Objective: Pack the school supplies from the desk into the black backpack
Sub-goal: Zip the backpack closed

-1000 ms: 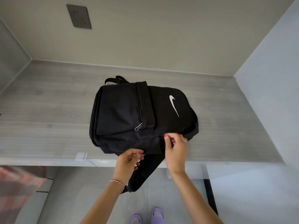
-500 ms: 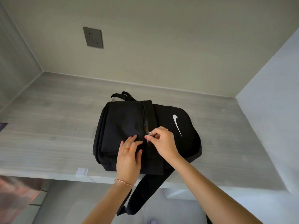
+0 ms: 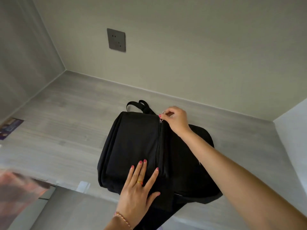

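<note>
1. One black backpack [image 3: 137,146] is lying flat on the grey bench [image 3: 66,130], close to the bench's front edge and nearer its right end. Part of the bag is overhanging that front edge.
2. One carry loop [image 3: 135,104] is showing at the bag's far end, pointing toward the bench's back edge.
3. One zipper line is running along the bag from near to far; one metal zipper pull [image 3: 160,120] is sitting at its far end.
4. The right hand [image 3: 176,120] is pinching the zipper pull between thumb and fingertips, with the other fingers curled in.
5. The left hand [image 3: 139,188] is pressing flat on the near part of the bag, just left of the zipper line, with fingers straight and spread, grasping nothing. One gold ring and one beaded bracelet are showing on it.
6. One flat printed item [image 3: 10,128], dark with purple tones, is lying at the bench's left edge, well apart from the bag; its kind cannot be determined.
7. One dark wall socket plate [image 3: 116,40] is sitting on the wall behind the bench's back edge.
8. One small pale tab [image 3: 83,185] is sticking out at the bench's front edge, left of the bag.
</note>
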